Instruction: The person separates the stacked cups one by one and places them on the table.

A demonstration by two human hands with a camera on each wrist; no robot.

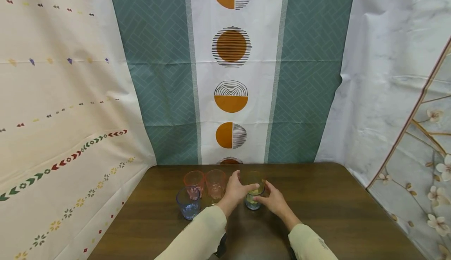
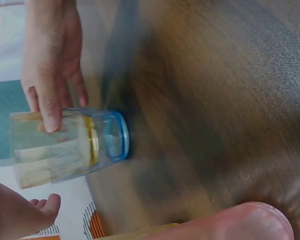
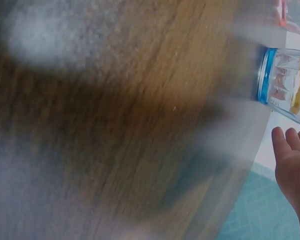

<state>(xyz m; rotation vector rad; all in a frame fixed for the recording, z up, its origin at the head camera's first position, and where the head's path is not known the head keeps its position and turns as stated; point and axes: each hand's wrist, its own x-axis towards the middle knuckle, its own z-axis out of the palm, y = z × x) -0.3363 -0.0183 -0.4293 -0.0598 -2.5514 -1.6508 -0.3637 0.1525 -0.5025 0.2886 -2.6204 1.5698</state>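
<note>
In the middle of the table stand two nested drinking glasses, a yellow-tinted glass inside a blue-tinted glass. My right hand pinches the stacked glasses from the right between thumb and forefinger. Its other fingers hang loosely beside them in the right wrist view. On the opposite side is my left hand, with thumb and fingers spread. A small gap separates it from the glass wall in the left wrist view, while its thumb overlaps the glass in the head view.
Left of the hands stand a blue glass and two reddish glasses, one reddish glass behind it and another reddish glass beside that. A yellow edge shows near a pink glass. Patterned cloths hang behind the wooden table.
</note>
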